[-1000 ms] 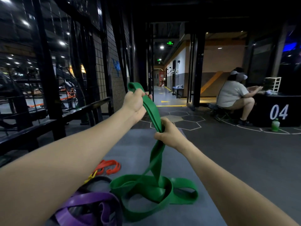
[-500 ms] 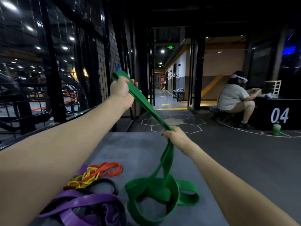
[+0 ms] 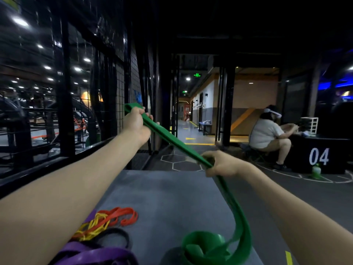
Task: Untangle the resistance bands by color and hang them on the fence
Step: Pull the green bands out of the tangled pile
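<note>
A wide green resistance band stretches taut between my hands. My left hand grips its looped end, raised near the black wire fence on the left. My right hand is closed around the band lower and to the right. Below that hand the band hangs down and coils on the grey mat. At the lower left of the mat lie tangled orange, yellow, black and purple bands, partly hidden behind my left forearm.
A black rail runs along the fence base on the left. A seated person is at the right beside a black box marked 04, with a green bottle on the floor. A corridor opens straight ahead.
Both hands have moved apart, pulling the green band out straighter. My right hand shifted right. Less of the band lies coiled on the mat than before.
</note>
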A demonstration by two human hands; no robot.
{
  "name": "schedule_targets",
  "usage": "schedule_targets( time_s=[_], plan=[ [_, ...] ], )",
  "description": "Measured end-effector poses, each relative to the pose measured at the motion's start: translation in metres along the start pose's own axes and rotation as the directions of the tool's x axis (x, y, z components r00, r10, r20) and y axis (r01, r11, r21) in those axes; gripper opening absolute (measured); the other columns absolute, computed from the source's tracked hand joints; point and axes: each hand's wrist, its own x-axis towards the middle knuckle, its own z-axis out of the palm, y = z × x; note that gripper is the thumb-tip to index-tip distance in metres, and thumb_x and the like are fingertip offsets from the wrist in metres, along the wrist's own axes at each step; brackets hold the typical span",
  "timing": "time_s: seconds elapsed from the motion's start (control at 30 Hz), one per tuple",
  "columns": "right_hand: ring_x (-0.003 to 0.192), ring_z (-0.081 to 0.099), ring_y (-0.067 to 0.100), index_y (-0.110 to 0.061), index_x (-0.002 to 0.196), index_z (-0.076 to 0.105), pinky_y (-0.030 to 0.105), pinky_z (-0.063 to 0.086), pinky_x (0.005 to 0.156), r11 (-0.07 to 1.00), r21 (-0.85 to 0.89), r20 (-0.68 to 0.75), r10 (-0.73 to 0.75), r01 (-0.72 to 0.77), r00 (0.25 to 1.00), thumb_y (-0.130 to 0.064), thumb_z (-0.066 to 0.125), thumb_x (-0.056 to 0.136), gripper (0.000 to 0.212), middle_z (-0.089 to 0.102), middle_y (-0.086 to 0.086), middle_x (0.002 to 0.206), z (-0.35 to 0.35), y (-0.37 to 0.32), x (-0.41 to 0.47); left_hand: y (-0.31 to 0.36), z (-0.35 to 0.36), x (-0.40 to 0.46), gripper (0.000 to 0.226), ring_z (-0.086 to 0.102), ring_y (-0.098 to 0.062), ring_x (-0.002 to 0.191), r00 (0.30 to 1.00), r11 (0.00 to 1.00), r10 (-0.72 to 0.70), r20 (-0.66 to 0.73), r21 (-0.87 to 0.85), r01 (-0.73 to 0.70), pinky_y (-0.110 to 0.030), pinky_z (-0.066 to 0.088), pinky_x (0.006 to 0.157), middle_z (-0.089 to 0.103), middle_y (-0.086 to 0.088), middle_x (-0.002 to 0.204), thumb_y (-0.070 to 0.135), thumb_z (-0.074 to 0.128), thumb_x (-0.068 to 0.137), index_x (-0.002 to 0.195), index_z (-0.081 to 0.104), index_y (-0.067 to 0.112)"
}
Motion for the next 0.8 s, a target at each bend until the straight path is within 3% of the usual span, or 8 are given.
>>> schedule_targets(
  time_s=[0.1,0.23,0.4,0.53,0.63,0.7,0.8],
  plan=[
    [0.076,0.056,0.012,-0.018,0.111,0.051,0.029,0.047,0.074,0.998,0.055,0.099,0.021,-0.026,0.995,0.005,0.061,0.072,0.046,0.058,-0.005,0.081,0.022,0.012,-0.005,-0.003,-0.001,-0.001,0.013,0.043,-0.015,0.072,0.999,1.000,0.003,-0.043,0.025,-0.001,-0.046,0.041,0.085,0.040,-0.004,0.081,0.007,0.042,0.092,0.102,0.050,0.008],
    [0.079,0.054,0.017,-0.018,0.095,0.053,0.029,0.046,0.075,0.986,0.141,0.140,0.072,-0.091,0.988,-0.001,0.054,0.068,0.031,0.056,-0.002,0.081,0.044,0.030,-0.009,-0.010,-0.007,0.002,0.016,0.044,-0.016,0.079,0.995,0.999,-0.009,-0.095,0.030,0.012,-0.045,0.041,0.086,0.042,-0.007,0.092,0.005,0.043,0.091,0.106,0.048,0.007],
    [0.081,0.055,0.019,-0.022,0.088,0.048,0.033,0.044,0.078,0.960,0.238,0.094,0.129,-0.148,0.987,-0.001,0.052,0.075,0.025,0.064,-0.001,0.086,0.062,0.049,-0.007,-0.020,-0.018,0.007,0.017,0.044,-0.016,0.077,0.992,0.999,-0.031,-0.126,0.039,0.036,-0.046,0.042,0.087,0.041,-0.005,0.087,0.005,0.043,0.091,0.107,0.047,0.007],
    [0.068,0.052,0.020,-0.015,0.085,0.056,0.031,0.041,0.068,0.860,0.483,0.024,0.179,-0.168,0.984,-0.009,0.056,0.057,0.029,0.060,0.005,0.076,0.071,0.055,-0.012,-0.024,-0.028,0.013,0.014,0.041,-0.015,0.069,0.987,0.998,-0.052,-0.153,0.024,0.056,-0.045,0.043,0.082,0.039,-0.004,0.078,0.004,0.042,0.090,0.103,0.047,0.006],
    [0.067,0.049,0.018,-0.011,0.090,0.061,0.030,0.040,0.065,0.876,0.434,0.109,0.182,-0.212,0.977,-0.008,0.052,0.057,0.035,0.053,0.004,0.074,0.073,0.062,-0.020,-0.024,-0.032,0.018,0.015,0.042,-0.015,0.067,0.982,0.998,-0.042,-0.184,0.027,0.048,-0.046,0.045,0.076,0.040,-0.004,0.077,0.003,0.042,0.089,0.103,0.048,0.007],
    [0.068,0.049,0.014,-0.010,0.095,0.061,0.023,0.039,0.064,0.909,0.336,0.167,0.200,-0.247,0.965,-0.008,0.052,0.057,0.039,0.053,0.000,0.076,0.073,0.069,-0.028,-0.021,-0.041,0.025,0.015,0.043,-0.015,0.067,0.973,0.999,-0.023,-0.232,0.031,0.031,-0.048,0.046,0.081,0.041,-0.003,0.075,0.004,0.042,0.090,0.103,0.049,0.007],
    [0.073,0.049,0.016,-0.009,0.091,0.058,0.025,0.039,0.067,0.919,0.280,0.128,0.251,-0.278,0.959,-0.005,0.057,0.076,0.015,0.051,0.003,0.078,0.074,0.081,-0.031,-0.022,-0.058,0.031,0.009,0.041,-0.014,0.063,0.951,0.998,-0.040,-0.307,0.030,0.051,-0.048,0.046,0.089,0.040,-0.002,0.073,0.007,0.040,0.091,0.096,0.047,0.009]
  ],
)
